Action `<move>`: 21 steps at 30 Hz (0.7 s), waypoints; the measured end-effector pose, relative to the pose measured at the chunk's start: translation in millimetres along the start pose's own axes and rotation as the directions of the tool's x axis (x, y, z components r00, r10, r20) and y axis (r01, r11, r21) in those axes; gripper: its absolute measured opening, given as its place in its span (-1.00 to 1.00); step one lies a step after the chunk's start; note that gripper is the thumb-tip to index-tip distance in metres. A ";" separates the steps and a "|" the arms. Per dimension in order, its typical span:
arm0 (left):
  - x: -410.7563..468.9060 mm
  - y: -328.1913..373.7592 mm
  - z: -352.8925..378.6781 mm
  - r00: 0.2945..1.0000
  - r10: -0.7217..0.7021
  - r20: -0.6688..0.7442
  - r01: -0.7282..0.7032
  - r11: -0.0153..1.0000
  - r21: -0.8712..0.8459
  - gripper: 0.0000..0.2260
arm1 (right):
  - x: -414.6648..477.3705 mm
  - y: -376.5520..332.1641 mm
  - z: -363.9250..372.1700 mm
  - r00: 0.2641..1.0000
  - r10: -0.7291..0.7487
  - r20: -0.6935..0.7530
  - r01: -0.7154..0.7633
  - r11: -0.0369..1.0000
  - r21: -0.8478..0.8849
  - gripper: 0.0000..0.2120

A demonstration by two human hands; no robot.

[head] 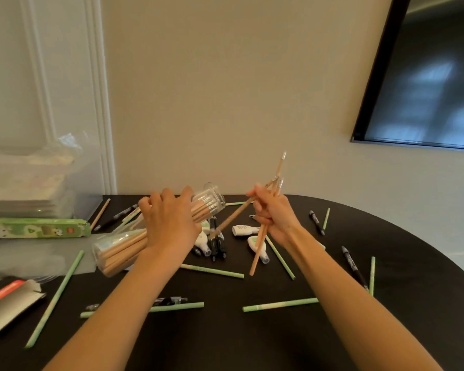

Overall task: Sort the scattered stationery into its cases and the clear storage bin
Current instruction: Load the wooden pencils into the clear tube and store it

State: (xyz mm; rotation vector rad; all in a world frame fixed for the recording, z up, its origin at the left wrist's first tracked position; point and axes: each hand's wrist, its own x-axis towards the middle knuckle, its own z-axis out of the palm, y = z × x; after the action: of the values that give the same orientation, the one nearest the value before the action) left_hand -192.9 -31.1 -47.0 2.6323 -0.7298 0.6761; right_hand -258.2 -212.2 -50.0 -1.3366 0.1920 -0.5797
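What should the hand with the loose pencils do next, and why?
Probably slide them into the clear tube. The right hand grips a few wooden pencils, while the left hand holds the tube, already full of matching pencils, with its open end turned toward them.

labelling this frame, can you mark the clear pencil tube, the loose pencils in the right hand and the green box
clear pencil tube [113, 253]: head view, on its lower wall near the closed end
loose pencils [257, 253]: head view, on a shaft below the right hand
green box [38, 231]: head view, middle of its printed side
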 end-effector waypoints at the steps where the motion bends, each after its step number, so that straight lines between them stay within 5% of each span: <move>1: -5.0 -1.7 0.3 1.000 -0.003 0.000 0.003 1.000 0.002 -0.52 | -3.8 1.4 0.6 0.999 -0.023 -0.026 0.022 0.999 -0.037 -0.72; 6: -20.1 -2.2 7.8 1.000 -0.015 0.026 0.015 1.000 0.014 -0.43 | -5.9 2.2 4.1 0.959 -0.153 -0.238 0.076 0.950 -0.302 -0.67; 12: -29.7 2.7 24.5 1.000 -0.014 0.019 0.014 1.000 0.008 -0.40 | -7.6 4.1 4.4 0.940 -0.138 -0.312 0.020 0.935 -0.353 -0.69; 21: -33.8 12.8 43.1 1.000 0.007 0.010 -0.007 1.000 -0.005 -0.38 | -12.9 32.3 4.2 0.977 -0.128 -0.169 0.065 0.940 -0.335 -0.83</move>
State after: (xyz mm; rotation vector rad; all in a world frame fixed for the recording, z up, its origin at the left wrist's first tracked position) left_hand -210.2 -46.3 -98.3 2.6317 -0.7431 0.6633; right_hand -258.0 -198.4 -82.1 -1.6207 0.3930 -0.7839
